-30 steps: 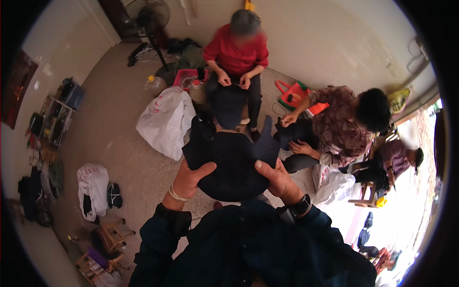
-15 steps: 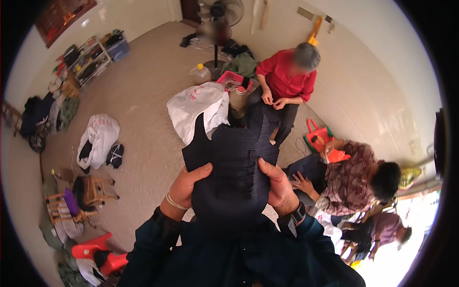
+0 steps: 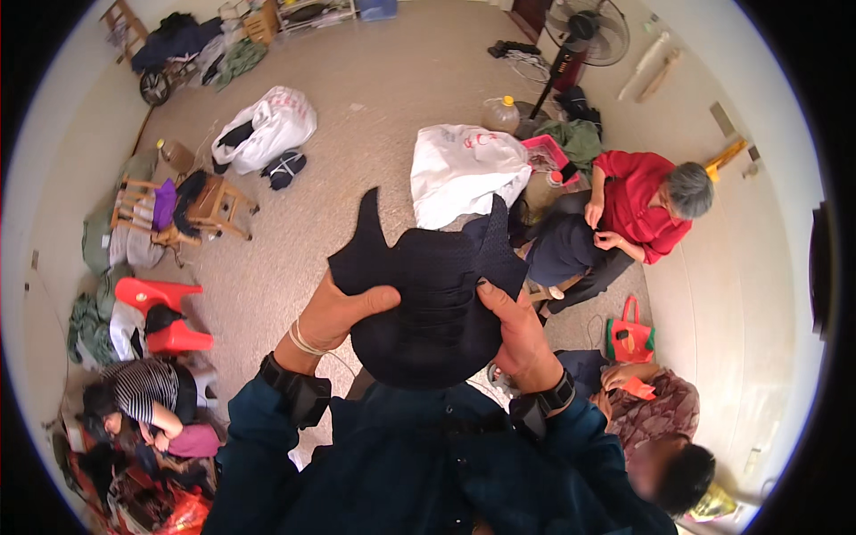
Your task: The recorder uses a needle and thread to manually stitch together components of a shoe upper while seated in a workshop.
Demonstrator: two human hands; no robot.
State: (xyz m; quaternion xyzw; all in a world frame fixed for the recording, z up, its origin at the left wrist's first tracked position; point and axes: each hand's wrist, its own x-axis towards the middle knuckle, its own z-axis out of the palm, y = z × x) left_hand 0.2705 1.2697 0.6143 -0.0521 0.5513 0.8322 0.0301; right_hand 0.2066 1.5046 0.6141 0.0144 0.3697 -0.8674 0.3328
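Both my hands hold up a flat, dark navy mesh piece that looks like a shoe upper [image 3: 428, 267]. Two pointed tabs rise from its top corners, its lower edge is rounded, and creased rows cross its middle. My left hand [image 3: 323, 314] grips its left side, thumb lying on the front face. On the opposite side my right hand [image 3: 522, 334] pinches the edge, the thumb tip by the creased rows. The fingers of both hands are mostly hidden behind the piece. A thin band circles my left wrist.
Ahead stands a large white sack [image 3: 468, 169]. To its right a person in red [image 3: 642, 205] works on dark cloth; another in a patterned shirt [image 3: 660, 406] sits nearer. At left are another white sack [image 3: 272, 125], wooden chairs [image 3: 218, 209], a red stool [image 3: 165, 312] and a person in stripes [image 3: 147, 392].
The view has swung right, so the room sits differently in it and the person in stripes shows at left. Both hands keep hold of the dark shoe upper.
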